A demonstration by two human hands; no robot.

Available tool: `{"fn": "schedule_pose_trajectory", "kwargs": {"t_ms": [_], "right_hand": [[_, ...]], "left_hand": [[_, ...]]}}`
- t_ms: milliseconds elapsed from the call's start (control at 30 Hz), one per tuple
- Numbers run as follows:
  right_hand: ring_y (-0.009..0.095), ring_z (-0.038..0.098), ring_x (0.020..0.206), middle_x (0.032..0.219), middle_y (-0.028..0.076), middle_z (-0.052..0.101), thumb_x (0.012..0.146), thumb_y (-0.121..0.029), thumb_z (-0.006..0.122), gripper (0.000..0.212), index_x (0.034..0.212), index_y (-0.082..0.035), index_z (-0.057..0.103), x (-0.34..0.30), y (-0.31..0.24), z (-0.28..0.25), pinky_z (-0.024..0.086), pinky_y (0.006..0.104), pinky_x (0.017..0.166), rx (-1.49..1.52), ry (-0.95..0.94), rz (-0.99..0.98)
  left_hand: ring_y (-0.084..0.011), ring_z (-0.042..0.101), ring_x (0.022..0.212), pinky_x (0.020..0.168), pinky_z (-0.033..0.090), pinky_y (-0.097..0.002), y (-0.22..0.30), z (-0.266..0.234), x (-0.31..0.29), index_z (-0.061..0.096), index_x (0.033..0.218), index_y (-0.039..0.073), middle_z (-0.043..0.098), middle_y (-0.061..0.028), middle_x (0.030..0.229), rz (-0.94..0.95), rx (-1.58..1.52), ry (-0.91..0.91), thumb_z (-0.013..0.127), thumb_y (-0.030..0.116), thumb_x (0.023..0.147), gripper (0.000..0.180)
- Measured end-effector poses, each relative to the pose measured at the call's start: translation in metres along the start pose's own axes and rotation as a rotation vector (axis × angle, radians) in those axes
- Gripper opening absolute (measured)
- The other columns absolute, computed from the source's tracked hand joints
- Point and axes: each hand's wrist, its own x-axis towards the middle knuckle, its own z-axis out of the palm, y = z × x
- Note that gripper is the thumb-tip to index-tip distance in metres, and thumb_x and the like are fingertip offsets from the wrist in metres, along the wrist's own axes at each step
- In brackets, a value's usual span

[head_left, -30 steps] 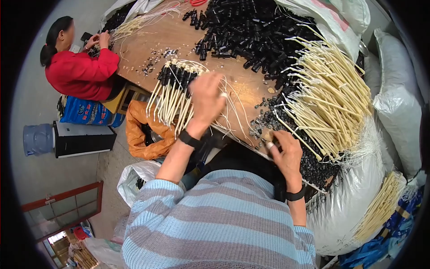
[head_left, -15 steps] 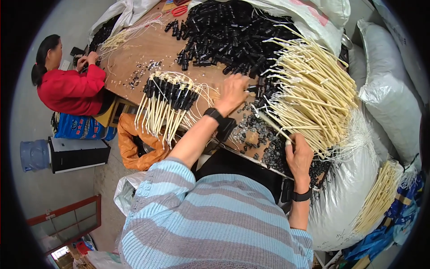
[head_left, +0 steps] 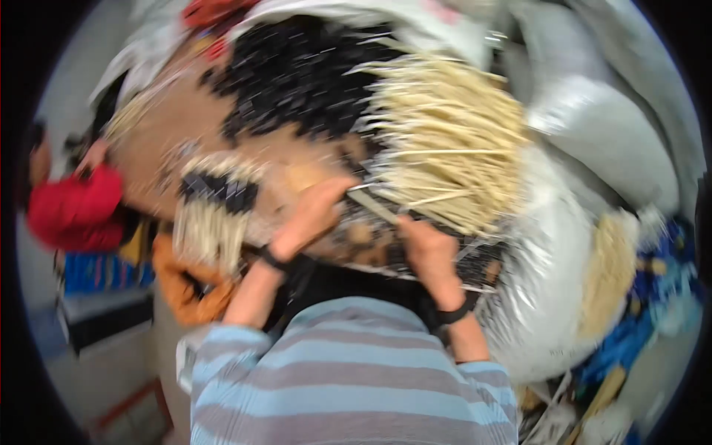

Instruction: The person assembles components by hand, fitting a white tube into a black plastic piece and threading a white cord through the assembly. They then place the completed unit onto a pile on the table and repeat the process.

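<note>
The picture is smeared by motion. My right hand point(head_left: 430, 252) is closed around one end of a thin cream-coloured tube point(head_left: 374, 206), which slants up to the left. Beside its far end is my left hand point(head_left: 319, 213), fingers drawn together; whatever they hold is too blurred to make out. Just beyond the tube lies a large heap of similar cream tubes point(head_left: 452, 148) with white wire ends. A pile of black plastic fittings point(head_left: 297, 81) is farther back. Small dark pieces point(head_left: 475, 259) are scattered around my right hand on the brown table point(head_left: 156, 141).
A bundle of tubes with black fittings point(head_left: 215, 200) overhangs the table's front left edge, above an orange bag point(head_left: 189, 285). White sacks point(head_left: 541, 289) crowd the right side. A person in a red top point(head_left: 78, 204) works at the far left.
My left hand has come back from the black fittings to the tube's tip. My right hand still holds the tube. The whole view has shifted, so the table things appear farther left.
</note>
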Motion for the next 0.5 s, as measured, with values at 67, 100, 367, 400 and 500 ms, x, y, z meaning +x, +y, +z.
{"fn": "schedule_pose_trajectory", "kwargs": {"t_ms": [67,100,367,400,500], "right_hand": [[0.022,0.063,0.058,0.069,0.007,0.061,0.086,-0.013,0.059,0.011,0.095,-0.012,0.066,-0.001,-0.007,0.004,0.048,0.0355,0.047,-0.077,0.001,-0.064],[0.021,0.063,0.059,0.069,0.006,0.061,0.085,-0.012,0.059,0.015,0.098,-0.010,0.065,0.000,-0.009,0.006,0.048,0.0344,0.048,0.055,0.104,-0.169],[0.020,0.058,0.051,0.064,0.004,0.055,0.079,-0.014,0.057,0.029,0.106,-0.004,0.062,-0.001,-0.008,-0.013,0.042,0.0326,0.044,-0.299,0.003,0.069],[0.020,0.058,0.049,0.063,0.005,0.055,0.078,-0.013,0.058,0.027,0.103,-0.002,0.061,0.000,-0.002,-0.012,0.042,0.0336,0.042,-0.291,-0.060,0.112],[0.021,0.057,0.048,0.061,0.005,0.056,0.076,-0.013,0.059,0.021,0.095,-0.003,0.061,0.007,-0.020,0.005,0.042,0.0341,0.043,-0.257,0.094,0.027]], "left_hand": [[-0.0409,0.056,0.099,0.085,0.046,-0.0439,0.012,-0.007,-0.005,0.054,0.109,0.002,0.060,-0.0207,0.102,-0.060,0.112,-0.072,0.051,-0.009,0.071,0.040],[-0.0417,0.055,0.093,0.079,0.045,-0.0433,0.021,-0.007,-0.006,0.051,0.101,0.003,0.058,-0.0198,0.094,-0.018,0.100,-0.107,0.051,-0.009,0.068,0.035],[-0.0340,0.058,0.098,0.089,0.045,-0.0390,0.015,-0.002,-0.004,0.062,0.099,0.003,0.063,-0.0138,0.103,0.125,0.018,-0.044,0.055,-0.008,0.065,0.036],[-0.0344,0.058,0.096,0.087,0.046,-0.0391,0.029,-0.004,0.001,0.063,0.101,0.004,0.062,-0.0140,0.102,0.202,0.056,-0.060,0.057,-0.008,0.066,0.038],[-0.0363,0.059,0.087,0.072,0.048,-0.0384,0.085,-0.002,0.011,0.063,0.110,0.005,0.060,-0.0158,0.093,0.235,0.143,-0.167,0.061,-0.010,0.066,0.046]]}}
